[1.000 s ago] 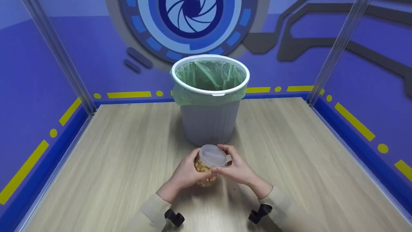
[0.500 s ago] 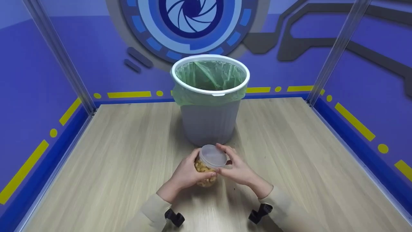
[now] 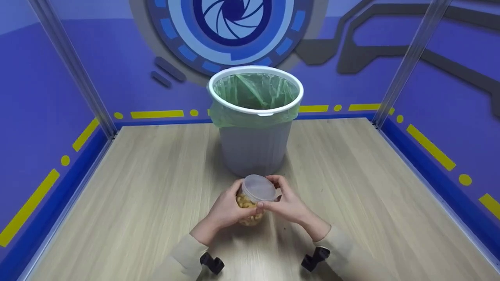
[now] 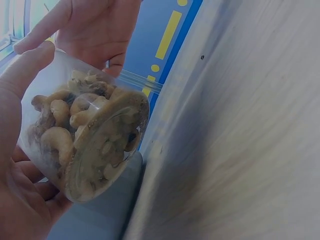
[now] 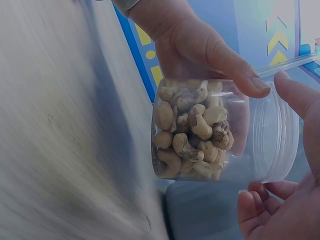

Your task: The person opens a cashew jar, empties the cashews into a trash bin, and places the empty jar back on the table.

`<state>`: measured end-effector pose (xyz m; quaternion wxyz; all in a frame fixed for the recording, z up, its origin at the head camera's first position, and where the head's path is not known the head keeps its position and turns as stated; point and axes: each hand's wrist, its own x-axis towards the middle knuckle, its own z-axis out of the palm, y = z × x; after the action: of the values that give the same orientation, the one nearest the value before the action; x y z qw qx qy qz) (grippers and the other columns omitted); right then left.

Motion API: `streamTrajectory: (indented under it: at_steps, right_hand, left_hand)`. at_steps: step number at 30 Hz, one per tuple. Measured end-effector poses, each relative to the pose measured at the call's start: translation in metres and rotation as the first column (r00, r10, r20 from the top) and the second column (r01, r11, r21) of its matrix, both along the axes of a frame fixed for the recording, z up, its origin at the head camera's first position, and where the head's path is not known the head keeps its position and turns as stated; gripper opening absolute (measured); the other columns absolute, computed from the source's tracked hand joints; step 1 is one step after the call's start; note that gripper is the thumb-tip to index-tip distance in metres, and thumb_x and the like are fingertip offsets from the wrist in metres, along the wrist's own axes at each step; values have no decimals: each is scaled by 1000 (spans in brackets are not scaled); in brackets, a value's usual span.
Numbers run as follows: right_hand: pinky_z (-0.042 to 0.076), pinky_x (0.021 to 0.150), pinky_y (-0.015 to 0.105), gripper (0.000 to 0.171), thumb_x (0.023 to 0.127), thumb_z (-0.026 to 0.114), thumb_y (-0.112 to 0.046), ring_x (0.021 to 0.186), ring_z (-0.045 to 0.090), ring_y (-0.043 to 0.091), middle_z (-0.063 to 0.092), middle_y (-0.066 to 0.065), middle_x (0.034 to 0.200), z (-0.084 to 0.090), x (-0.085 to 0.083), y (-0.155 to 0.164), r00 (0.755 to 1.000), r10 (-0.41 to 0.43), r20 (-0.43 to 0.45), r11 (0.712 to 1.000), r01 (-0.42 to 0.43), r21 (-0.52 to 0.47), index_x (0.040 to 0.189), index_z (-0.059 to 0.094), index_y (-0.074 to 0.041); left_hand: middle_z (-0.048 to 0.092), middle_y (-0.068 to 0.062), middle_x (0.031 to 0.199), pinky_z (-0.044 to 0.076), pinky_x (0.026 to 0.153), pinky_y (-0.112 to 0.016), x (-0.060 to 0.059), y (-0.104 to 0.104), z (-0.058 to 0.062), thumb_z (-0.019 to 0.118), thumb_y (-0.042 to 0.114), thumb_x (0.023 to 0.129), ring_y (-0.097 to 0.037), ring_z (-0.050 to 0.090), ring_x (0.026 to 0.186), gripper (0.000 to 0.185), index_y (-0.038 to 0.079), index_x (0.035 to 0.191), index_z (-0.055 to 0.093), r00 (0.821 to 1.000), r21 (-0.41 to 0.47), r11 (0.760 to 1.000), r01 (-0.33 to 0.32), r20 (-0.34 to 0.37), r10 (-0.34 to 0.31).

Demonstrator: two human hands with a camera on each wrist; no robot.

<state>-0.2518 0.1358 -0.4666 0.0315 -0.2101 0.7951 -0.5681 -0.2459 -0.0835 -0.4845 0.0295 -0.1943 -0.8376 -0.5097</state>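
Both hands meet low in the frame's centre: left hand [image 3: 226, 210] grips the cashew jar [image 3: 250, 208], right hand [image 3: 287, 205] grasps its lid [image 3: 258, 188], just before the bin [image 3: 254, 148] on the bench [image 3: 156, 187].

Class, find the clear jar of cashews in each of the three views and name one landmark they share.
Head: jar of cashews low centre, between both hands.
Left wrist: jar at left, bottom facing the camera.
Right wrist: jar in the middle, lying sideways.
Shared landmark: the grey bin behind the jar.
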Motion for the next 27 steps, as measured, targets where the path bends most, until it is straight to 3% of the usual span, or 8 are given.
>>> streamTrajectory:
  at_steps: [10, 21, 27]
  right_hand:
    - [50, 82, 25, 75, 86, 82, -18, 118, 44, 26, 47, 22, 137, 0, 0, 1, 999, 29, -17, 999, -28, 28, 148, 43, 2]
    - [50, 88, 23, 74, 84, 75, -8, 131, 41, 31, 44, 25, 149, -2, -2, 3, 993, 90, -77, 996, -89, 15, 150, 43, 4]
    - [51, 96, 29, 79, 86, 73, -8, 135, 38, 34, 39, 27, 154, -2, -2, 4, 991, 109, -79, 994, -108, 20, 155, 36, 5]
  left_hand:
    - [68, -9, 128, 52, 95, -47, 1, 0, 0, 91, 47, 74, -25, 65, 111, 89, 14, 146, 50, 1000, -8, 1000, -9, 23, 10]
    - [66, -10, 132, 51, 97, -48, 1, 0, 0, 90, 46, 75, -26, 64, 115, 88, 11, 146, 50, 1000, -15, 1000, 2, 11, -2]
    - [65, -11, 133, 51, 98, -49, 1, 0, 0, 91, 43, 75, -28, 64, 117, 87, 10, 145, 50, 1000, -17, 1000, -5, 11, 6]
